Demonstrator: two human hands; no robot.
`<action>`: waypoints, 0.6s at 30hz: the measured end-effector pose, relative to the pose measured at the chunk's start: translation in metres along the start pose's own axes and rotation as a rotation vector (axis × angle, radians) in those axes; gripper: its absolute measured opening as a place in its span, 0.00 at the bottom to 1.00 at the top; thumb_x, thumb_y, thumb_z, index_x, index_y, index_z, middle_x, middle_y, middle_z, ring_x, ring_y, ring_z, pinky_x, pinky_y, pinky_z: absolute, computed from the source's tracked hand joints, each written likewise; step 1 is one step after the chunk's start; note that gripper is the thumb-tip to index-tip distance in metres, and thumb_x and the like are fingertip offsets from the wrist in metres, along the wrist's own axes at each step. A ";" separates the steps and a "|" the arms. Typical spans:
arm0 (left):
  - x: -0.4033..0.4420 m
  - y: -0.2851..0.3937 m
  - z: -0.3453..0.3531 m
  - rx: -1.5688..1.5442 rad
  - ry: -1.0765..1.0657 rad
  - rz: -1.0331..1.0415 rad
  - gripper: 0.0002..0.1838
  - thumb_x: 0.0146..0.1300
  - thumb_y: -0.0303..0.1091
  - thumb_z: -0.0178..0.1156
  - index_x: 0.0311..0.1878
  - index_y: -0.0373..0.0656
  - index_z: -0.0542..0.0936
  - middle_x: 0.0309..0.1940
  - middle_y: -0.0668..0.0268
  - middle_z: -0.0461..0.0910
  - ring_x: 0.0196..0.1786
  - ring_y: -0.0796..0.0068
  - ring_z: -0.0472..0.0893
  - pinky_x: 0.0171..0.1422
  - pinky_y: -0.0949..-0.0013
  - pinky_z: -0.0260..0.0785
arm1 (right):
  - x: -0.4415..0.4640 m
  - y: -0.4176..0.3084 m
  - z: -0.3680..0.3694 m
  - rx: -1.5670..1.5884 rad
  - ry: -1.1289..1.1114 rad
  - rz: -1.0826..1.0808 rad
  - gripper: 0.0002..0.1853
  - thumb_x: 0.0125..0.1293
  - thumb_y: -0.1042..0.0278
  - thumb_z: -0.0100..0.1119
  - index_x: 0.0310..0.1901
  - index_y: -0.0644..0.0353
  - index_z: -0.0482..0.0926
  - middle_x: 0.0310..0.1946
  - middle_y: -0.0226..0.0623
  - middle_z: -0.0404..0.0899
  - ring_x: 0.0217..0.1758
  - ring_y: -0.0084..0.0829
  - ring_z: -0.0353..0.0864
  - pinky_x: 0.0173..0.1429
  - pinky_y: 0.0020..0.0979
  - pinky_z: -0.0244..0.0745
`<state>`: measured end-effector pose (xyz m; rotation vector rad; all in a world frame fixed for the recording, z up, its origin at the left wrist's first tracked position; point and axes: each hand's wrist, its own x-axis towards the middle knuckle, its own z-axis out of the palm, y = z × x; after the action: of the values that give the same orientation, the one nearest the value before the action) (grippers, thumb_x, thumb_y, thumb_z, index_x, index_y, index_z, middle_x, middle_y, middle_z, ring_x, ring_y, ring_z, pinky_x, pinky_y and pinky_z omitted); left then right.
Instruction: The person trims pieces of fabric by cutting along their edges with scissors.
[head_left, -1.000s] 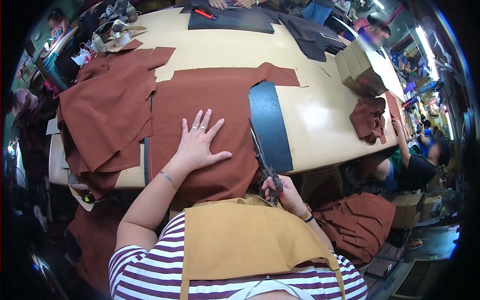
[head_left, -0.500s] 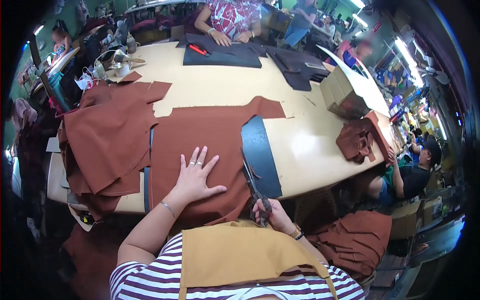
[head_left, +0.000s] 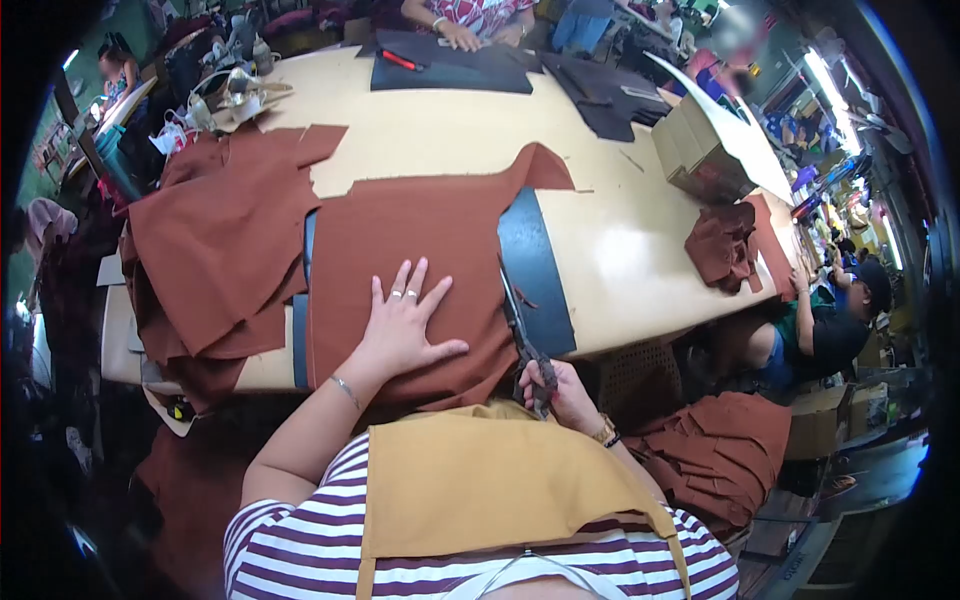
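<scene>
A rust-brown piece of fabric (head_left: 410,225) lies over a dark board (head_left: 535,265) on the pale table. My left hand (head_left: 405,325) is spread flat on the fabric, fingers apart. At the fabric's right edge, my right hand (head_left: 560,392) grips a pair of scissors (head_left: 527,345) by handles that look wrapped in dark cloth. The blades point away from me along that edge, and a small scrap (head_left: 526,299) lies beside them on the board.
Left of my work lies a pile of brown pieces (head_left: 220,250). A cardboard box (head_left: 695,150) and a crumpled brown bundle (head_left: 720,248) sit to the right. Across the table, a person's hands (head_left: 462,38) rest on dark fabric near a red tool (head_left: 399,60). Another person (head_left: 835,310) sits at right.
The view has shifted, so the table appears slightly higher. My left hand stays flat on the fabric, and my right hand still holds the scissors at its right edge.
</scene>
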<state>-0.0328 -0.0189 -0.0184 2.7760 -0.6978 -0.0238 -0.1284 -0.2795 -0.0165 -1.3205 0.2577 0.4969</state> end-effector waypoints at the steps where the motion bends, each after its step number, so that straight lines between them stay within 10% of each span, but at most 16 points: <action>1: -0.001 0.000 0.001 0.004 0.005 0.001 0.53 0.47 0.77 0.54 0.73 0.54 0.59 0.74 0.49 0.45 0.77 0.46 0.43 0.70 0.28 0.35 | -0.003 -0.001 0.002 -0.004 0.013 -0.015 0.16 0.69 0.54 0.57 0.32 0.59 0.77 0.22 0.26 0.76 0.25 0.18 0.76 0.32 0.21 0.71; 18: -0.010 0.006 0.000 0.002 -0.015 0.004 0.53 0.47 0.75 0.56 0.73 0.54 0.59 0.75 0.50 0.44 0.77 0.47 0.42 0.70 0.29 0.34 | 0.004 -0.004 -0.004 -0.024 0.001 0.006 0.16 0.68 0.53 0.58 0.31 0.59 0.77 0.23 0.27 0.76 0.25 0.18 0.76 0.32 0.21 0.72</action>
<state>-0.0443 -0.0198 -0.0170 2.7794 -0.7071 -0.0427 -0.1224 -0.2830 -0.0159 -1.3438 0.2572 0.5058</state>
